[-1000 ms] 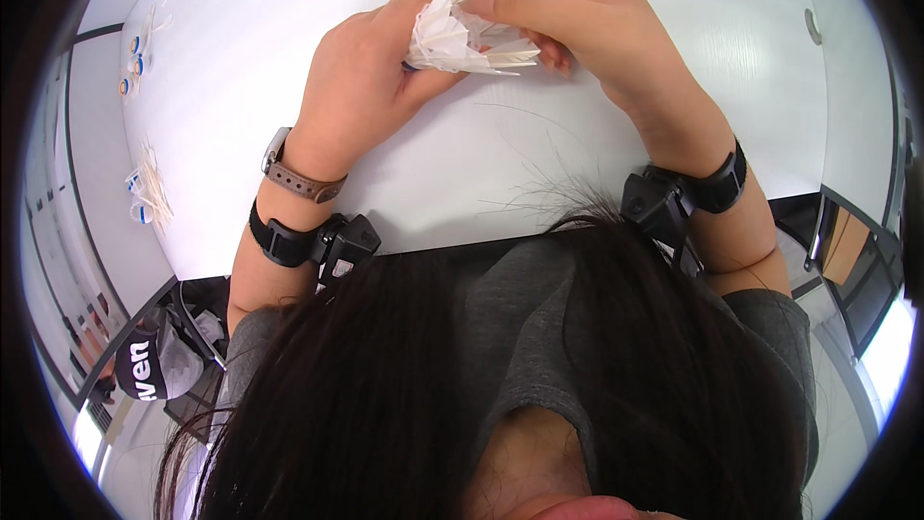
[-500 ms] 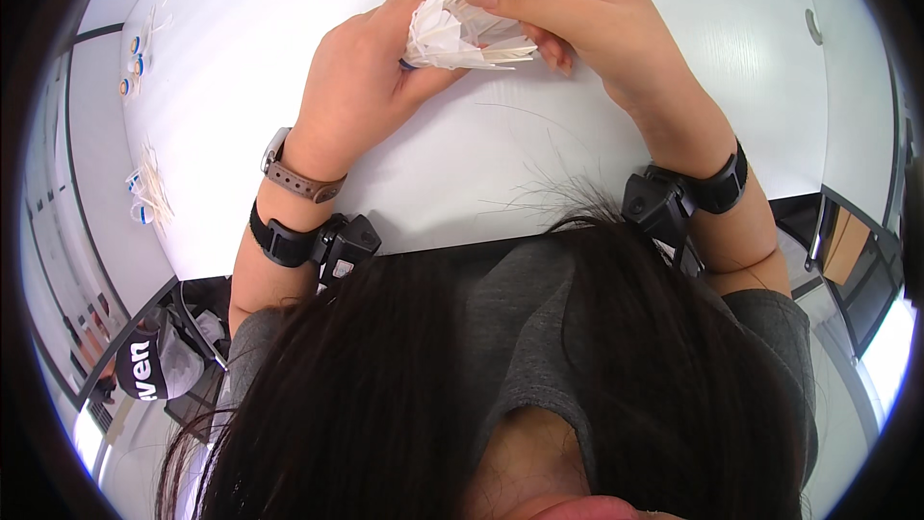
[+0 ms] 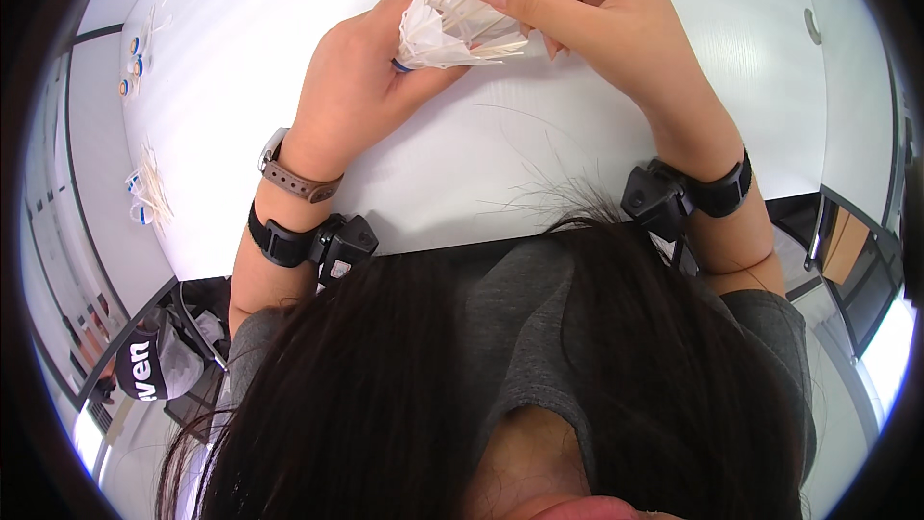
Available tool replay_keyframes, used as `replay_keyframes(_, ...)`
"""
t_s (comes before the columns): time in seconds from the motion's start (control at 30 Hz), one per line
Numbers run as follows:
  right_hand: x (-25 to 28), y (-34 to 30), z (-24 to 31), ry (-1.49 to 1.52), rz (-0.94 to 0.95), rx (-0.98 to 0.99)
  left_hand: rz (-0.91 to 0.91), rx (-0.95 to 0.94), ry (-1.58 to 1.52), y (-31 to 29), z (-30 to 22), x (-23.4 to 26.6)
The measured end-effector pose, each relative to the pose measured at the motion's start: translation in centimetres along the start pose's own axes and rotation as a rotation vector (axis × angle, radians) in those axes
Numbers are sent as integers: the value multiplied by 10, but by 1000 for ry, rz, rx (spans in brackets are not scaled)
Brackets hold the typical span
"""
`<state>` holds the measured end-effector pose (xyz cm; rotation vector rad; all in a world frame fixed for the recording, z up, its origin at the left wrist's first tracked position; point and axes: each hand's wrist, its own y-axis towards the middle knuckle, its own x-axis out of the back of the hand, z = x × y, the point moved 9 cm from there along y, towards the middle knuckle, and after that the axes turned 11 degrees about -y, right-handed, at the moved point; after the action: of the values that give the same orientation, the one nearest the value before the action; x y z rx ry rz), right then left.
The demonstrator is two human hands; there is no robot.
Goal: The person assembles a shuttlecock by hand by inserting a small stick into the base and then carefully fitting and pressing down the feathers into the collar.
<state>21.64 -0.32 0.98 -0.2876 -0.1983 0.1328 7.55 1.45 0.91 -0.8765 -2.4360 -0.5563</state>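
A white feather shuttlecock [image 3: 448, 24] with a blue band at its base is held up over the white table. Its feathers look ruffled, and its skirt opens to the right. My left hand [image 3: 361, 63] is wrapped around the base end, whose tip is hidden in the palm. With thumb and index finger, my right hand [image 3: 592, 14] pinches the feathers at the upper right rim. Its other fingers curl behind, partly covered. A brown-strapped watch [image 3: 303, 181] sits on my left wrist.
The white table [image 3: 577, 135] spreads beneath my hands. Toward its left edge lie small round pieces with blue rims [image 3: 137, 65] and a bundle of thin pale sticks or feather shafts [image 3: 156, 195]. Black straps with box-shaped devices [image 3: 659, 200] are on both forearms.
The shuttlecock has shifted slightly left and turned, so more of its open skirt and blue band show. My right hand has moved a little upward, still at the rim.
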Motion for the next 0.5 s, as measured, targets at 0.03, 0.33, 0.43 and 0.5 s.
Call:
replay_keyframes(0.03,0,0,1,1,0,0,0,0,0,0,1,0)
replay_keyframes(0.33,-6,-2,0,124,81,47,25,-7,-37,0,0,-1)
replay_keyframes(0.43,-6,0,-5,66,77,-41,22,-28,-26,0,-2,-1)
replay_keyframes(0.5,-3,-2,-4,3,46,-77,13,-29,-16,1,-2,-1)
